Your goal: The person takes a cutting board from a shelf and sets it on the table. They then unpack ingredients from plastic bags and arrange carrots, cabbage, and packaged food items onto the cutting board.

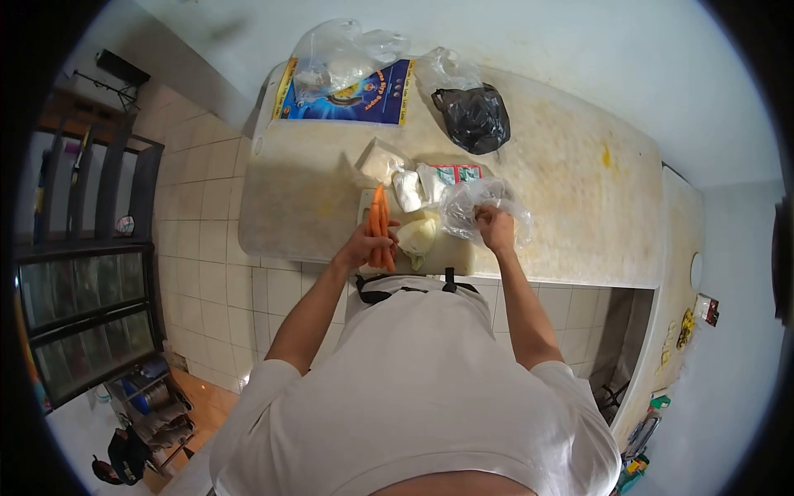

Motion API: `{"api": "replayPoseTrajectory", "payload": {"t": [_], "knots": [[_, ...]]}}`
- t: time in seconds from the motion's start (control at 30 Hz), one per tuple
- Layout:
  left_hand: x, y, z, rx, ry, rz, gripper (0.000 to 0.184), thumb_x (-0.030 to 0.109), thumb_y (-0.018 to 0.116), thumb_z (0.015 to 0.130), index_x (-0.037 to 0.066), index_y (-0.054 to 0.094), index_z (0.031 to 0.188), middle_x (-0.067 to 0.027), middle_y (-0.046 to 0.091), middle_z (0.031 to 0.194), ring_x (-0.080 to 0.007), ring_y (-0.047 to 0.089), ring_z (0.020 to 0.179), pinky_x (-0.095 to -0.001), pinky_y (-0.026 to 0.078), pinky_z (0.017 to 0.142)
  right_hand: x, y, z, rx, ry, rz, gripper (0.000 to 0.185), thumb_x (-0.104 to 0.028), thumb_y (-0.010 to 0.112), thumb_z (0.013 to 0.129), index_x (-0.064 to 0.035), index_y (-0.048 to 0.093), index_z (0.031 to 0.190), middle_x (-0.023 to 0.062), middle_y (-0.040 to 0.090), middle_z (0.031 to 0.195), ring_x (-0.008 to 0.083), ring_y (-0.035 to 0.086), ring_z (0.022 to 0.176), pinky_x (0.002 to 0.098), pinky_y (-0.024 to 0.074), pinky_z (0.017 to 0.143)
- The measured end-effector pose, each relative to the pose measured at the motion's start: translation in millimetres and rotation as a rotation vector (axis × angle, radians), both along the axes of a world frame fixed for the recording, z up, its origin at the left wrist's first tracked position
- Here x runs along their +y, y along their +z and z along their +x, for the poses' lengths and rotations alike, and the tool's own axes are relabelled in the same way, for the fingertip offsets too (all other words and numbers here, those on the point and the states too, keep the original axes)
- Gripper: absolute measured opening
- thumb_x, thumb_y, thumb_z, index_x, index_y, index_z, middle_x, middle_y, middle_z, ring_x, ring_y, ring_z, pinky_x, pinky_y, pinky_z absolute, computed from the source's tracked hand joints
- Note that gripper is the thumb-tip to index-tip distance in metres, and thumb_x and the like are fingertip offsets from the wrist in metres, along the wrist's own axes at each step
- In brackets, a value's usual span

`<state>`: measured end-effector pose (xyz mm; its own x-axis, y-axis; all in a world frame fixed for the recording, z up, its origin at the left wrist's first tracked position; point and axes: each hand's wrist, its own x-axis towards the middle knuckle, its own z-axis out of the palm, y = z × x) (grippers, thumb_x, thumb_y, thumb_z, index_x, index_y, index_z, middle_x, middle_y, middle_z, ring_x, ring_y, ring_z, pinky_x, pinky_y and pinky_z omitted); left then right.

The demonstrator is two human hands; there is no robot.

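A small bunch of carrots stands out from my left hand, whose fingers are wrapped around it near the front edge of the table. My right hand is closed on a crumpled clear plastic bag; its contents, if any, are hard to make out. Between the two hands lies a pale green-white cabbage on a light cutting board. Just behind it are a white packet, a red and green packet and a clear bag with something beige inside.
A black plastic bag sits toward the back of the table. At the back left, a blue and yellow printed sheet lies under a clear bag. A dark shelf unit stands on the left; a side counter runs along the right.
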<state>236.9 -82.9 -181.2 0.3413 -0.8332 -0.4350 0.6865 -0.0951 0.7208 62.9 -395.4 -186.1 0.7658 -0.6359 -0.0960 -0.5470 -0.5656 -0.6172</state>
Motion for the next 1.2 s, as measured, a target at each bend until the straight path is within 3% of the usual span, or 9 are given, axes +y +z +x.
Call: {"api": "replayPoseTrajectory", "payload": {"t": [0.13, 0.23, 0.37, 0.53, 0.57, 0.67, 0.87, 0.97, 1.2], "knots": [[-9.3, 28.9, -0.7, 0.011, -0.046, -0.148, 0.053, -0.002, 0.062, 0.081, -0.006, 0.052, 0.133, -0.0112, 0.065, 0.09, -0.021, 0.067, 0.082, -0.0354, 0.058, 0.075, 9.7, 44.9, 0.8, 0.125, -0.132, -0.044, 0.031, -0.02, 0.077, 0.078, -0.002, 0.07, 0.103, 0.0165, 0.073, 0.088, 0.0279, 0.071, 0.077, 0.0398, 0.0552, 0.067], [-18.3, 65.6, 3.6, -0.074, -0.132, -0.277, 0.054, -0.001, 0.062, 0.081, -0.006, 0.052, 0.134, -0.0109, 0.064, 0.089, -0.0195, 0.066, 0.081, -0.0345, 0.057, 0.074, 17.6, 72.5, 12.1, -0.237, -0.074, -0.259, 0.029, -0.02, 0.074, 0.082, -0.0034, 0.071, 0.105, 0.016, 0.071, 0.097, 0.0265, 0.07, 0.085, 0.0384, 0.0563, 0.072], [-31.9, 117.1, -0.2, -0.194, -0.183, -0.261, 0.055, 0.001, 0.062, 0.081, -0.005, 0.051, 0.134, -0.0106, 0.066, 0.089, -0.017, 0.065, 0.078, -0.0307, 0.055, 0.071, 52.9, 140.2, 37.9, -0.524, -0.036, 0.611, 0.035, -0.005, 0.073, 0.084, -0.0048, 0.067, 0.118, 0.004, 0.062, 0.098, 0.0148, 0.06, 0.088, 0.0272, 0.0496, 0.076], [-41.0, 173.8, -11.0, -0.432, -0.254, -0.108, 0.04, 0.008, 0.07, 0.084, -0.004, 0.059, 0.121, -0.0051, 0.068, 0.083, -0.0124, 0.063, 0.067, -0.0297, 0.052, 0.063, 94.4, 232.0, 52.4, -0.688, 0.337, 0.21, 0.031, -0.002, 0.078, 0.076, -0.003, 0.071, 0.106, 0.0084, 0.062, 0.101, 0.0171, 0.059, 0.092, 0.0299, 0.0497, 0.079], [-40.7, 189.6, -11.6, -0.439, -0.303, -0.013, 0.023, 0.01, 0.073, 0.082, -0.001, 0.063, 0.1, -0.0033, 0.067, 0.075, -0.0127, 0.061, 0.059, -0.0296, 0.049, 0.055, 97.6, 237.5, 52.8, -0.706, 0.369, 0.126, 0.03, -0.003, 0.08, 0.074, -0.0029, 0.073, 0.103, 0.0093, 0.063, 0.1, 0.0178, 0.06, 0.091, 0.0312, 0.0501, 0.078], [-42.8, 192.8, -21.1, -0.679, -0.123, -0.091, 0.017, 0.012, 0.072, 0.082, -0.001, 0.062, 0.086, -0.0048, 0.065, 0.069, -0.0129, 0.062, 0.06, -0.0307, 0.048, 0.054, 100.1, 236.2, 52.0, -0.713, 0.384, 0.213, 0.024, 0.005, 0.075, 0.08, -0.0007, 0.071, 0.103, 0.0068, 0.06, 0.106, 0.0165, 0.059, 0.097, 0.0269, 0.0496, 0.081], [-37.3, 228.6, -24.0, -1.02, -0.076, 0.045, 0.016, 0.008, 0.073, 0.081, -0.002, 0.06, 0.085, -0.0051, 0.063, 0.066, -0.0134, 0.062, 0.055, -0.0288, 0.049, 0.052, 107.8, 240.7, 52.5, -0.723, 0.283, 0.51, 0.015, 0.009, 0.069, 0.085, 0.0019, 0.07, 0.099, 0.0052, 0.061, 0.103, 0.0137, 0.06, 0.092, 0.0247, 0.0524, 0.077], [-35.4, 243.7, -29.3, -1.026, -0.053, 0.055, 0.025, 0.012, 0.071, 0.078, -0.005, 0.06, 0.091, -0.0155, 0.053, 0.063, -0.0198, 0.046, 0.053, -0.0355, 0.044, 0.056, 111.1, 246.9, 52.8, -0.74, 0.231, 0.545, 0.011, -0.001, 0.077, 0.08, -0.0026, 0.072, 0.09, 0.0053, 0.065, 0.092, 0.0155, 0.059, 0.085, 0.0286, 0.0467, 0.072], [-25.3, 243.3, -31.1, -0.803, -0.125, 0.031, 0.026, 0.005, 0.071, 0.078, -0.003, 0.065, 0.102, -0.0062, 0.061, 0.068, -0.0121, 0.061, 0.058, -0.0286, 0.049, 0.057, 100.5, 268.6, 45.9, -0.779, 0.385, 0.065, 0.013, 0.0, 0.077, 0.077, -0.0027, 0.072, 0.088, 0.0086, 0.062, 0.09, 0.0205, 0.059, 0.083, 0.0328, 0.0475, 0.073]]}}
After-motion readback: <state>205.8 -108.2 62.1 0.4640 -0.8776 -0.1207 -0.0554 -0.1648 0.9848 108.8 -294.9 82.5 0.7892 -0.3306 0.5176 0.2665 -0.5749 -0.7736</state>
